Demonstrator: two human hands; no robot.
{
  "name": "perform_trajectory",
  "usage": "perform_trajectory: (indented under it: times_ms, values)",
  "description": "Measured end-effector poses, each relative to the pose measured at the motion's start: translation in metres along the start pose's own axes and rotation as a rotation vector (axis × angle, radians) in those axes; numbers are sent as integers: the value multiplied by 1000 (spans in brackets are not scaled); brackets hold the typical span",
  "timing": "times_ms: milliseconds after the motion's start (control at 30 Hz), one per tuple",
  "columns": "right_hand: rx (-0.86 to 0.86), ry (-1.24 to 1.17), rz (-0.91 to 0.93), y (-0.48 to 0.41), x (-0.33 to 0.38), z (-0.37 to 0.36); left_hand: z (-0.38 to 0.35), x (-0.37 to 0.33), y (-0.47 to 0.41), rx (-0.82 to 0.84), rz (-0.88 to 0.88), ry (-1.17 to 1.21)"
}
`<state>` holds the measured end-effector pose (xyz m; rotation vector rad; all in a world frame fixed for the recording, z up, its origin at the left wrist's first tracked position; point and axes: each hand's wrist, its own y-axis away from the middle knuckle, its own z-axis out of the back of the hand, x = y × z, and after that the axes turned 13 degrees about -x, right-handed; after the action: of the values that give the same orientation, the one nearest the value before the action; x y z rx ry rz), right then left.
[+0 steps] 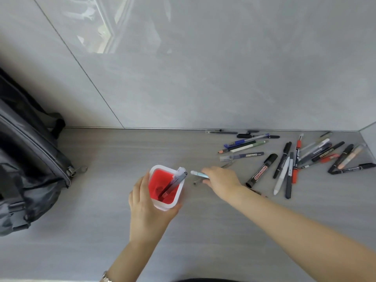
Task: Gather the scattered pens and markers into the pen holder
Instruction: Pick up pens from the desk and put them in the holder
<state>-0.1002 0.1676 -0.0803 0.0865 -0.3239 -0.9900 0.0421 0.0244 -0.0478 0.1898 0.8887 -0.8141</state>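
A white pen holder (pixel 176 195) with a red inside stands on the grey table, with two pens (pixel 174 183) leaning in it. My left hand (pixel 146 206) grips the holder from its left and near side. My right hand (pixel 220 179) is just right of the holder, shut on a light blue pen (pixel 198 174) whose tip points at the holder's rim. A thin dark pen (pixel 197 182) lies under that hand. Several pens and markers are scattered to the right, among them a black whiteboard marker (pixel 261 170) and a red marker (pixel 296 159).
A dark grey backpack (pixel 26 159) fills the left side of the table. A grey tiled wall (pixel 203 78) rises right behind the table, and more pens (pixel 244 137) lie along its base. A side wall (pixel 369 135) closes the far right corner.
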Motion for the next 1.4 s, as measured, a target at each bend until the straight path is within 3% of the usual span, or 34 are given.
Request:
perform_trajectory:
  times_ms: [100,167,333,400,467,633,800,867,1000,1067,1167,1267,1400]
  values:
    - [-41,94,46,-2,7,3,4,-2,1,-19,45,25]
    - [-195,-29,-22,1,13,18,6,0,2,-17,67,27]
    - [-611,-1080,-151,35,31,87,-4,1,5,37,6,1]
    - [-641,-1352,-167,49,43,97,-15,-7,9,65,-62,-7]
    - [-610,-1457,-234,56,53,83,-25,-19,14,95,-138,5]
    - [-546,-1399,-356,77,56,43,-34,-38,26,180,-263,62]
    - [-637,-1289,-227,106,25,55,-36,-43,30,232,-213,40]
    - [-658,-1119,-172,117,-4,58,-38,-50,28,270,-172,49]
    - [-273,-969,-207,136,-43,59,-44,-82,27,442,-187,177]
    - [-220,-1063,-231,142,-44,60,-52,-101,35,530,-189,234]
    - [-388,-1226,-295,154,-50,59,-64,-121,50,653,-191,286]
    - [-540,-1226,-454,170,-67,55,-75,-125,44,850,-197,333]
    - [-719,-1064,-645,188,-91,55,-115,-111,19,694,-410,24]
